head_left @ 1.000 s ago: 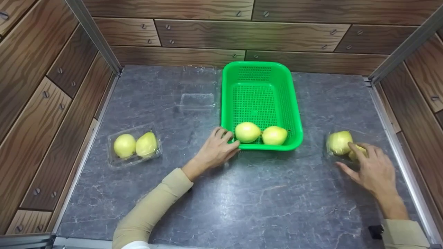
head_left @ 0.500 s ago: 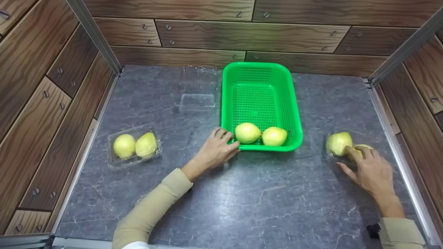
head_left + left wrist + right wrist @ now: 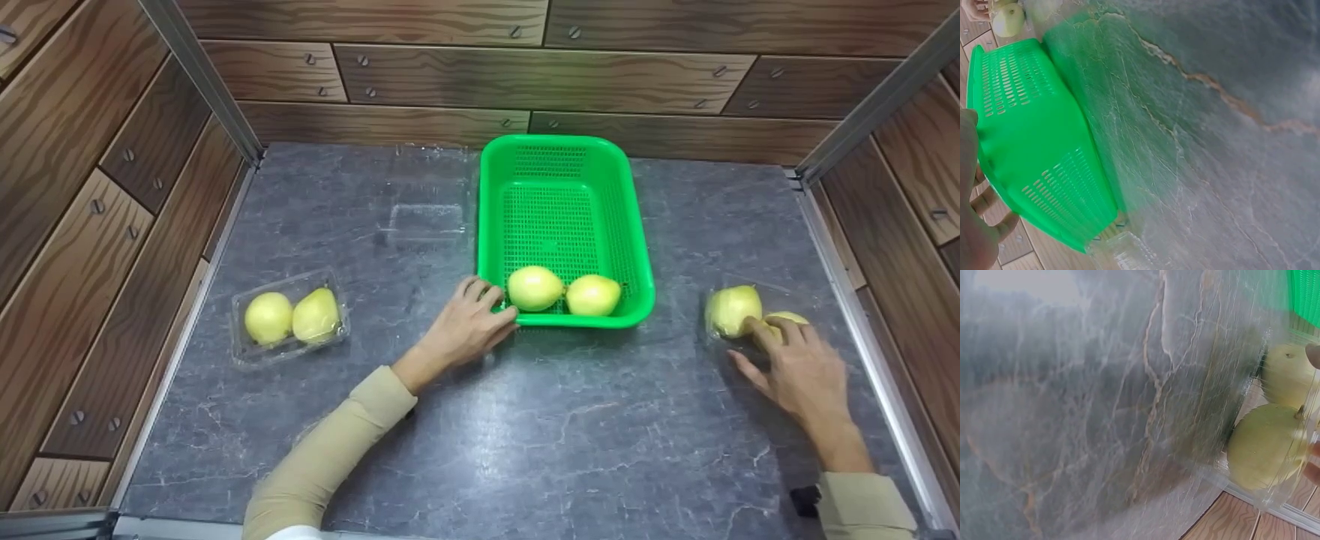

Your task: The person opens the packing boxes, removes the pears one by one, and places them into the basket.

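In the head view my left hand [image 3: 469, 322] grips the near left corner of a green plastic basket [image 3: 641, 262], fingers over its rim. Two yellow-green pears [image 3: 535, 289] lie at the basket's near end. At the right, my right hand [image 3: 806, 367] reaches over a clear plastic container [image 3: 720, 345] with two pears in it. Its fingers are at the right pear [image 3: 787, 319] and partly hide it; the thumb stands apart, near the container's front edge. The left pear [image 3: 735, 311] shows beside the fingertips. The right wrist view has both pears [image 3: 1266, 447] behind clear plastic, fingertips at the frame's right edge.
At the left lies another clear container [image 3: 251, 354] with two pears [image 3: 316, 315] in it. An unfilled clear clamshell container [image 3: 427, 221] lies behind, just left of the basket. Wood-patterned walls [image 3: 450, 71] and metal rails [image 3: 874, 375] enclose the grey marbled table [image 3: 570, 450].
My right hand has shifted slightly left and toward me, with its fingers lower at the right pear, more of which now shows. The left hand and basket stay in place.
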Motion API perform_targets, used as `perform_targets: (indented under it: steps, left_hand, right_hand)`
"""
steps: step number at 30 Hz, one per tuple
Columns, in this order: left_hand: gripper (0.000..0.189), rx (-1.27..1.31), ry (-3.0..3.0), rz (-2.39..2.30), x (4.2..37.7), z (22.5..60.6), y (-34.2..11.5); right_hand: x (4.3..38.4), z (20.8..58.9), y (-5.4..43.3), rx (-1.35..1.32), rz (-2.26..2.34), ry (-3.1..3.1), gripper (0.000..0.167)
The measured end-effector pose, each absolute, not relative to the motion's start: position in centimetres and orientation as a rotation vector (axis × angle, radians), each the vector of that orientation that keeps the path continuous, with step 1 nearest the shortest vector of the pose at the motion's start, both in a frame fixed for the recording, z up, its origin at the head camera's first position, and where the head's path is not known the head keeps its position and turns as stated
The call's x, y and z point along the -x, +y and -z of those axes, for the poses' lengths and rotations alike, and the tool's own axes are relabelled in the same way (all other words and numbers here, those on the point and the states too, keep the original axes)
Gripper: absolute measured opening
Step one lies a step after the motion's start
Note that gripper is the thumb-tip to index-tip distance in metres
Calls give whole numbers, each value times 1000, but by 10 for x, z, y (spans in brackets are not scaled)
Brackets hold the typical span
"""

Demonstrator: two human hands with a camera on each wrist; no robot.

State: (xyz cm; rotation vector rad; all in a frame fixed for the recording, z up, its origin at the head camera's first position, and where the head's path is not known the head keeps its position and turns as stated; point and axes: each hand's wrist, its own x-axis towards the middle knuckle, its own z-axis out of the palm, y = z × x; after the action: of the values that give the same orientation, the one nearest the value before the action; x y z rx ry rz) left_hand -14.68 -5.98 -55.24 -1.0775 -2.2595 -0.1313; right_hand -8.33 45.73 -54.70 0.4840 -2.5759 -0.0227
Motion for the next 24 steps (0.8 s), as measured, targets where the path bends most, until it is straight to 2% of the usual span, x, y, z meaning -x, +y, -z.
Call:
perform_targets:
  steps: [6,24]
  left_hand:
    - [20,1078,-2253,142,147,553,-60]
    - [21,1079,-2287,130,145,550,-59]
  right_hand:
    - [81,547,452,-477,14,-2601,86]
    - [71,556,418,-553,12,-2465,73]
